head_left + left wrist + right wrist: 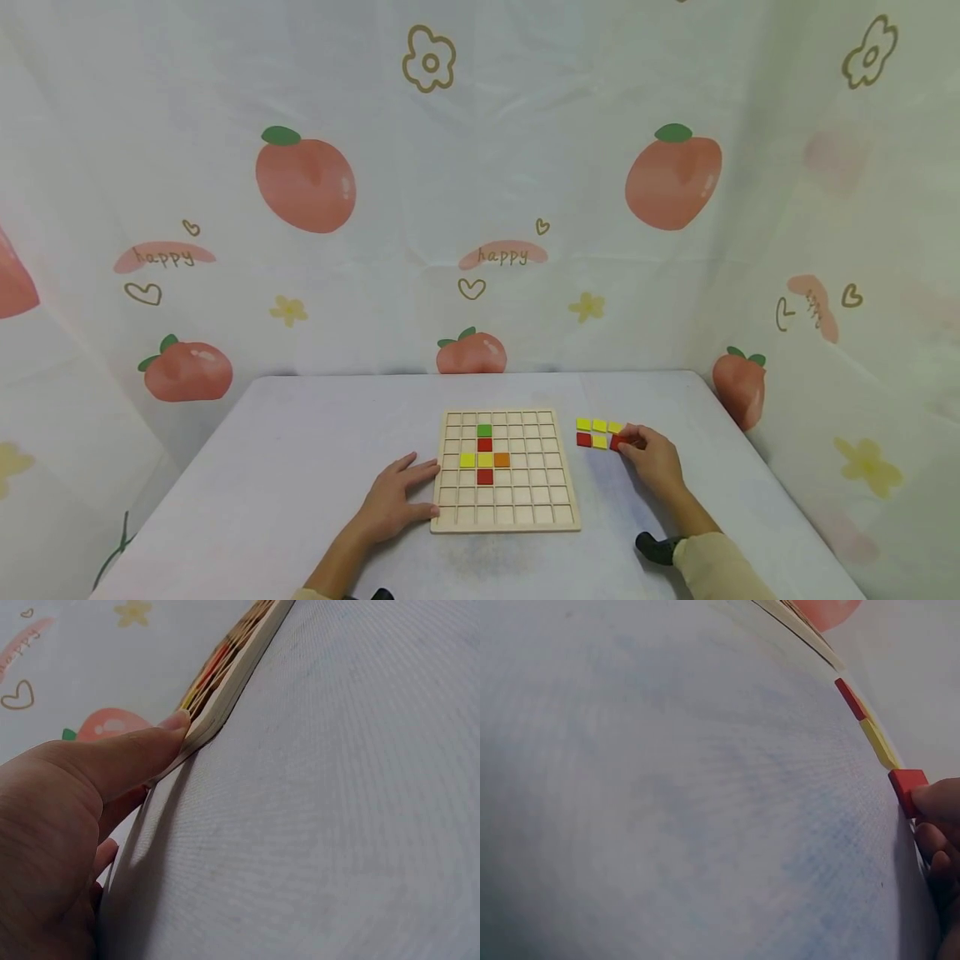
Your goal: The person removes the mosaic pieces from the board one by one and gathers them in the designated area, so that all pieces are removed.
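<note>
A square wooden grid board [525, 515] lies on the table, bearing a cross-like group: a green tile [484, 431] at the far end, a red tile [485, 445], two yellow tiles side by side, an orange tile [502, 460] and a nearer red tile [485, 477]. My left hand [390, 500] rests at the board's left edge, fingers spread, its thumb on the near corner rim in the left wrist view. Right of the board, my right hand [654, 460] pinches a red tile [906, 789] between thumb and fingers; it looks tilted beside a yellow tile [879, 744].
Beside the right hand, loose tiles lie in two short rows: several yellow ones [583, 424] and another red one [583, 439]. The white-covered table [300, 467] meets a fruit-printed curtain [375, 317] at the back and along both sides.
</note>
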Motion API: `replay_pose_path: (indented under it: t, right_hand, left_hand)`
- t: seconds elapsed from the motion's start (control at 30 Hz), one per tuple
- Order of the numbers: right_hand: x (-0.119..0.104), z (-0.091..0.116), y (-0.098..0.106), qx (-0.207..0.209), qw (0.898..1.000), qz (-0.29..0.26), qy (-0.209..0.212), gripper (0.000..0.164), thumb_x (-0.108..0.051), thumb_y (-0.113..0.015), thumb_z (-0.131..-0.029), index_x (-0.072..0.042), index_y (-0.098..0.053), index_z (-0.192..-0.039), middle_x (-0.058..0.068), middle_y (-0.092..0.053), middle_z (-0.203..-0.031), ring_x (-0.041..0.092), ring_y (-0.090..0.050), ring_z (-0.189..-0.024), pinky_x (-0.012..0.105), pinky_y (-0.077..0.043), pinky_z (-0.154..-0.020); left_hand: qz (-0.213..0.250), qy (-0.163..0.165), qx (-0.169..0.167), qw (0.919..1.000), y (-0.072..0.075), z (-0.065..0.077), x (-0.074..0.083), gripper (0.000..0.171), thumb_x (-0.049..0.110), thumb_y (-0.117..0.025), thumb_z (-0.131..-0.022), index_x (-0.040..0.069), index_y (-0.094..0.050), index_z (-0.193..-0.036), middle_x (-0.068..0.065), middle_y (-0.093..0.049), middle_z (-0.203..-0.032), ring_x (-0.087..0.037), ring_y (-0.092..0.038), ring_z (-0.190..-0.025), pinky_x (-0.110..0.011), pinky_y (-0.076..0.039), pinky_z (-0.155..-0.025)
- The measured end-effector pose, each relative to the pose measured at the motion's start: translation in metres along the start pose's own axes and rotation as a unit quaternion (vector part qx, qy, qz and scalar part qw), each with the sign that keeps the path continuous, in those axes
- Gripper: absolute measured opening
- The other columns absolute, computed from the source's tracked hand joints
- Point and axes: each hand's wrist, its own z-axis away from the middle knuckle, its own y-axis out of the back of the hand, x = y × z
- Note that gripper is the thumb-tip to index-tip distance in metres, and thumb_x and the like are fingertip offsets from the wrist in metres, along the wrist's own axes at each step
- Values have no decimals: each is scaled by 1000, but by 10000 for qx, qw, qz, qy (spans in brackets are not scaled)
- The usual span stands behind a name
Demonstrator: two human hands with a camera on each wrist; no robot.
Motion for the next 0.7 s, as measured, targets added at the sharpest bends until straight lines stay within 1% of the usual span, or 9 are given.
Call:
replay_pose_path:
  t: [0.17,0.37,0.53,0.7]
  right_hand:
    - [-2,1,0,-10,10000,67,-56,19,-1,-68,-88,3,-66,-106,16,-66,-101,29,-57,-89,44,-49,-81]
    - [-2,1,-1,14,9999,135,-31,20,-2,-68,-88,4,-66,-108,15,-65,-101,28,-57,-89,43,-50,-80]
    - [-2,1,-1,36,9999,164,0,18,-2,-69,-88,3,-67,-105,14,-64,-101,28,-57,-89,42,-50,-79]
    - [-2,0,-3,104,9998,150,-1,16,-2,-69,-88,2,-67,-103,15,-64,-103,28,-57,-90,44,-50,-81]
  left_hand:
    - [15,-1,-8,10000,0,0,0,69,47,-81,-71,14,-65,-129,3,-58,-135,-38,-36,-136,-63,-27,-105]
    - [55,-22,19,10000,-1,0,-1,67,47,-80,-72,15,-65,-129,3,-58,-135,-38,-36,-136,-63,-27,-105]
    - [47,6,6,10000,-1,0,-3,68,48,-80,-72,16,-64,-130,3,-58,-136,-37,-35,-136,-63,-27,-105]
    - [101,52,-13,9999,-1,-1,-3,68,49,-79,-73,16,-64,-131,4,-57,-136,-37,-34,-137,-63,-26,-106]
